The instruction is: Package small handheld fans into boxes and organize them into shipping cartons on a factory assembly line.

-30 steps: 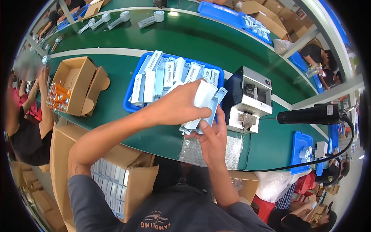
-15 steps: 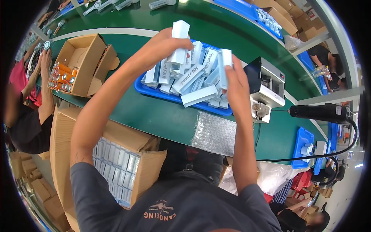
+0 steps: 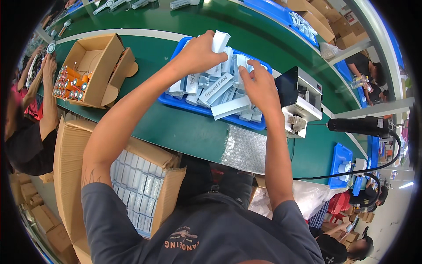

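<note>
hands reach forward over the blue tray (image 3: 176, 100) on the green belt, left hand (image 3: 200, 53) clamped on a white carton (image 3: 219, 42) above it, right hand (image 3: 259, 86) fingers curled onto the heaped white cartons (image 3: 220, 90) inside.

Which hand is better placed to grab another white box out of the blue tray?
Probably the right hand. It rests open on the pile of white boxes in the blue tray, touching them. The left hand is already closed around a white box lifted above the pile.
</note>
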Demonstrator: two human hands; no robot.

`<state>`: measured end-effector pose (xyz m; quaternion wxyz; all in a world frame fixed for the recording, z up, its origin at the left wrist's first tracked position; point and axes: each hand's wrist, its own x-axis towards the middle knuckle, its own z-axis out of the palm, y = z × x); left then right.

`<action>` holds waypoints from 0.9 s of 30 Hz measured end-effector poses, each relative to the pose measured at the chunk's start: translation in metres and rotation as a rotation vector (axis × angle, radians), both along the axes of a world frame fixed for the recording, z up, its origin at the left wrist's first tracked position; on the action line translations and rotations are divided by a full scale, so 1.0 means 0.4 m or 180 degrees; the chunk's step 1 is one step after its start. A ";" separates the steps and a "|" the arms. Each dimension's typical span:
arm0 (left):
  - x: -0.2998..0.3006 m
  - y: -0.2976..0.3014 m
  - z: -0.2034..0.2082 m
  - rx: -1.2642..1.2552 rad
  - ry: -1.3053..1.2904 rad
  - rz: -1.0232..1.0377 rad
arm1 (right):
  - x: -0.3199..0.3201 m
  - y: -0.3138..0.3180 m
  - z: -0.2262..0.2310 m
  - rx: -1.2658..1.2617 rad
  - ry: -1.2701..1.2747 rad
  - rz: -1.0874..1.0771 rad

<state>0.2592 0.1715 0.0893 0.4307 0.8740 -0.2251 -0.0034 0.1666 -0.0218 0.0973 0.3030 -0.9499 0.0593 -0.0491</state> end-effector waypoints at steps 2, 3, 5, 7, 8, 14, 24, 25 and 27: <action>0.009 -0.001 -0.021 -0.0091 -0.0022 -0.0051 | -0.019 -0.015 0.005 -0.0129 -0.0148 0.0015; 0.015 -0.002 -0.032 -0.0176 -0.0047 -0.0100 | -0.050 -0.013 0.026 -0.0215 -0.0374 0.0156; 0.021 0.016 -0.039 -0.0248 -0.0159 -0.0099 | -0.091 -0.016 0.031 -0.0270 -0.0599 0.0363; 0.015 0.016 -0.029 -0.0342 -0.0272 -0.0163 | -0.135 -0.031 0.033 -0.0475 -0.0996 0.1875; 0.015 0.020 -0.021 -0.0365 -0.0116 -0.0067 | -0.152 -0.023 0.034 -0.0776 -0.0746 0.2031; 0.035 0.030 -0.040 -0.0911 0.0123 -0.0189 | -0.157 -0.028 -0.006 -0.0882 -0.0998 0.2126; 0.002 0.029 -0.003 -0.0249 -0.0786 -0.0131 | -0.088 -0.069 0.030 0.1001 -0.0963 0.0162; -0.004 0.025 0.003 -0.0160 -0.0919 -0.0150 | -0.084 -0.079 0.037 0.0634 -0.0752 -0.0128; -0.009 0.021 0.009 -0.0082 -0.1051 -0.0186 | -0.073 -0.079 0.038 0.0296 -0.0618 -0.0124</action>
